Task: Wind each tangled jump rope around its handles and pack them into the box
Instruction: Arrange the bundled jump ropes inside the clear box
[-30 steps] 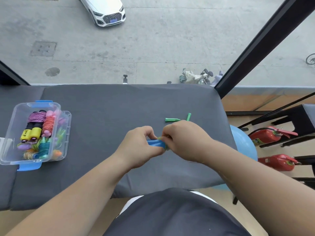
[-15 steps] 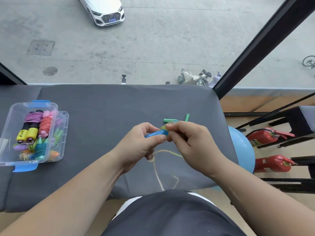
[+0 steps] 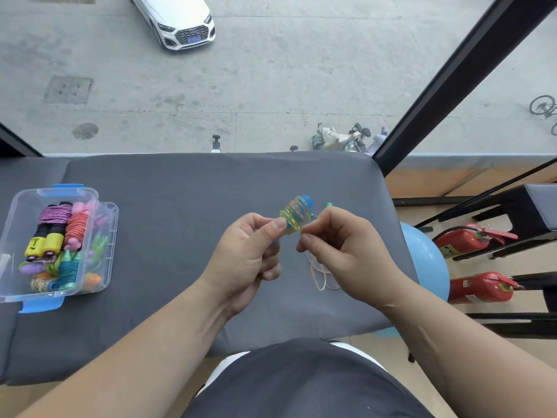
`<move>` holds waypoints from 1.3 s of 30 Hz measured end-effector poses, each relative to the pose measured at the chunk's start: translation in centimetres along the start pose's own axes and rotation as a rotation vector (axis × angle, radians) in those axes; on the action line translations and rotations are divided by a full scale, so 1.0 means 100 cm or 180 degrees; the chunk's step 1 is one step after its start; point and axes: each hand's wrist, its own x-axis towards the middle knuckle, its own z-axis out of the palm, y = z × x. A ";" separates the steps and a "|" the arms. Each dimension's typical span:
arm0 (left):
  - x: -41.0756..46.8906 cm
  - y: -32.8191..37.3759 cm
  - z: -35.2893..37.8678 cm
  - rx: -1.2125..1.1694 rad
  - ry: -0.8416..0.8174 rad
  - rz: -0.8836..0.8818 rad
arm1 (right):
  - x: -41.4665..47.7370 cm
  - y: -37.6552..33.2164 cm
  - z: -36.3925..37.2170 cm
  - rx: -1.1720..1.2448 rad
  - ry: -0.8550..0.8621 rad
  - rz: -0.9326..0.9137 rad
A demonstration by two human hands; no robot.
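Observation:
My left hand grips blue jump-rope handles raised above the grey table, their upper end pointing away from me. Yellow-green rope is coiled loosely around them. My right hand pinches the rope right beside the coil. The loose remainder of the rope hangs below that hand in a few loops. A green handle tip peeks out just behind my right hand. The clear plastic box with blue clips sits at the table's left edge and holds several wound ropes.
The box's clear lid lies open against its right side. Right of the table stand a blue ball, two red fire extinguishers and black furniture frames. A window behind the table looks down on a street.
Both hands have lifted the blue handles higher and tilted them up. More yellow-green rope is now coiled on them, and the hanging tail is shorter.

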 end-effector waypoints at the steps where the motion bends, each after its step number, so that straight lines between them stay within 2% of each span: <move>1: -0.001 0.001 0.001 -0.0170 -0.0070 -0.0083 | 0.001 0.000 0.000 0.0134 -0.0025 0.0060; 5: -0.001 0.007 -0.002 -0.0442 -0.0363 -0.0309 | 0.004 0.006 -0.006 0.0553 -0.0298 0.0360; 9: -0.004 0.007 -0.013 -0.0193 -0.0513 -0.0498 | 0.011 0.013 -0.022 0.0482 -0.0855 0.0527; 17: -0.007 0.007 -0.020 -0.0161 -0.0682 -0.0664 | 0.032 0.018 -0.039 0.0296 -0.1844 0.0716; 23: -0.012 0.010 -0.022 0.0257 -0.1058 -0.0745 | 0.055 0.014 -0.044 -0.0721 -0.2063 0.0778; 27: -0.013 0.005 -0.021 0.1449 -0.0829 -0.0695 | 0.062 0.006 -0.035 -0.2741 -0.2430 0.0487; 29: -0.011 0.000 -0.018 0.1967 -0.0546 -0.0646 | 0.063 0.002 -0.023 -0.3712 -0.2294 0.0328; 31: -0.008 -0.004 -0.014 0.2468 -0.0396 -0.0546 | 0.062 -0.004 -0.011 -0.3974 -0.2093 0.0120; 33: -0.003 -0.006 -0.013 0.3031 -0.0213 -0.0333 | 0.060 -0.007 -0.001 -0.3779 -0.1917 0.0068; 35: 0.003 -0.008 -0.016 0.3234 0.0133 -0.0109 | 0.057 -0.008 0.005 -0.3397 -0.1617 0.0175; 39: 0.008 -0.010 -0.010 0.2817 0.0627 0.0106 | 0.040 -0.005 0.013 -0.2632 -0.0907 0.0092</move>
